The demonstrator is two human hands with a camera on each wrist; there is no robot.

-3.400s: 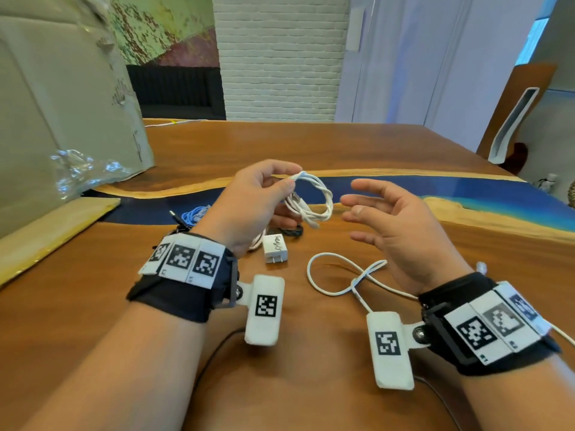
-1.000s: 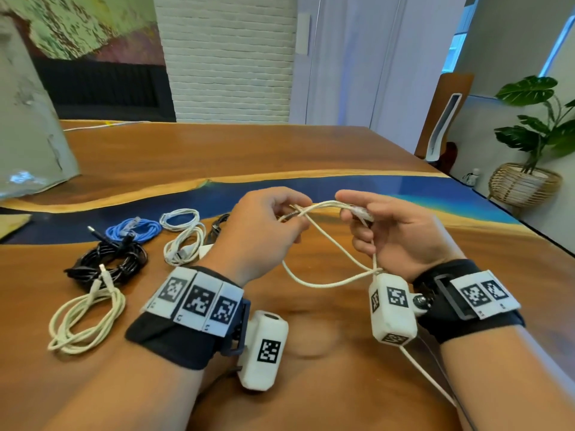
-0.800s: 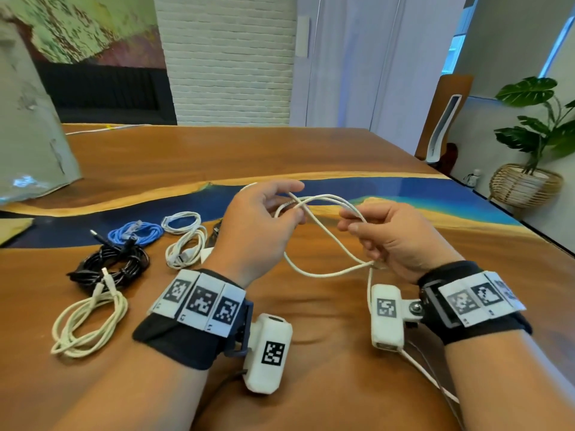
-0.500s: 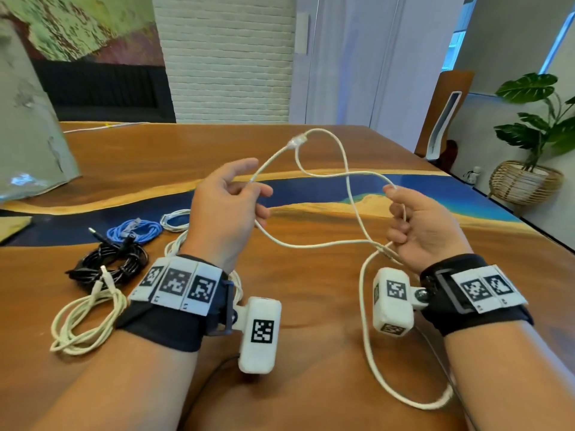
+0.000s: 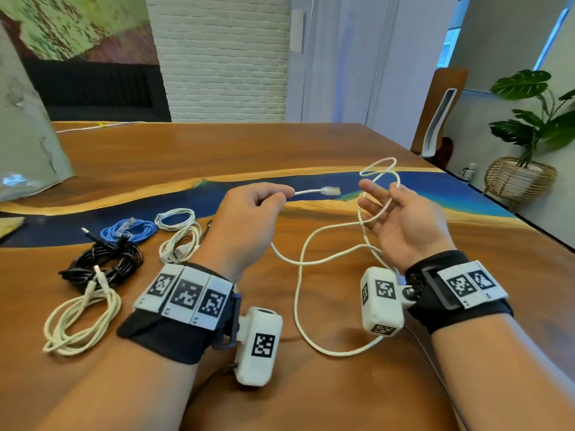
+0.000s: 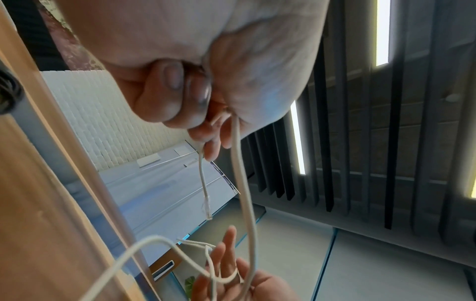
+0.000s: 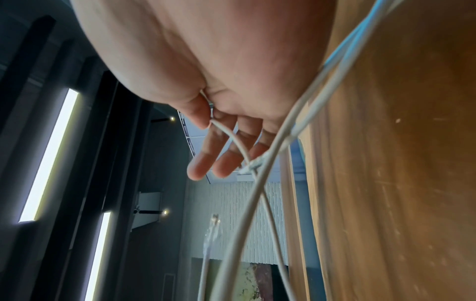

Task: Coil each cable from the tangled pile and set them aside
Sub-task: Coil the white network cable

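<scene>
A long white cable (image 5: 300,275) hangs between both hands above the wooden table (image 5: 311,150). My left hand (image 5: 287,194) pinches it just behind its clear connector (image 5: 331,190), which points right. My right hand (image 5: 385,197) is palm-up with straight fingers, and its thumb pins the cable against them. A small loop (image 5: 379,168) stands above those fingers. The slack droops in a big loop onto the table (image 5: 326,349). In the left wrist view the cable (image 6: 242,183) drops from my curled fingers (image 6: 177,97). In the right wrist view the cable (image 7: 231,140) leaves the thumb pinch.
Coiled cables lie at the left: blue (image 5: 129,230), two white (image 5: 175,216) (image 5: 180,244), black (image 5: 102,262) and cream (image 5: 81,318). A cardboard box (image 5: 25,150) stands far left. A chair (image 5: 441,119) and a potted plant (image 5: 519,178) are off the table's right edge.
Both hands have come down. The high loop has dropped, and the connector end now sticks out to the right of my left-hand pinch. My right fingers have straightened under the cable.
</scene>
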